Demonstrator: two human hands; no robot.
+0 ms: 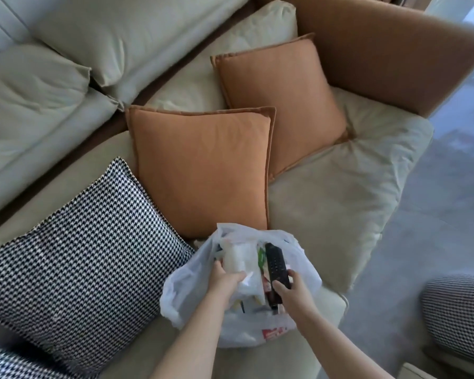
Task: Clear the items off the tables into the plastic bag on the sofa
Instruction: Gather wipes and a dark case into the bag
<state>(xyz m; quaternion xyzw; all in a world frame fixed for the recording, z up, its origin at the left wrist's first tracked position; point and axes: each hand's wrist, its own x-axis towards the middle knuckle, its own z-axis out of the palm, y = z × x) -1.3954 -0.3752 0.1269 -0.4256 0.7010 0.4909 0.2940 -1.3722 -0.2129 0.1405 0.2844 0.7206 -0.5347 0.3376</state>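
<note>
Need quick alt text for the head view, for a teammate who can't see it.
Two hands work at an open plastic bag on a sofa: right hand holds a black remote, left hand grips pale packaging. Orange cushions lie behind.

Thin translucent white plastic, that is the plastic bag (304, 265), crinkled and faintly glossy, its printed contents showing dimly through the film. The remote (276, 272) is black hard plastic, matt, its face studded with small buttons. The pale packet (237, 258) looks like soft, slightly shiny plastic wrap. Under it all, the sofa (340, 192) seat is cream cloth, matt and rumpled into creases, while its arm at the far right corner is smooth tan fabric. Two orange cushions (203, 165) show a fine, matt weave with stitched flanged edges. The houndstooth cushion (88, 255) is coarser woven cloth, black and white.
</note>
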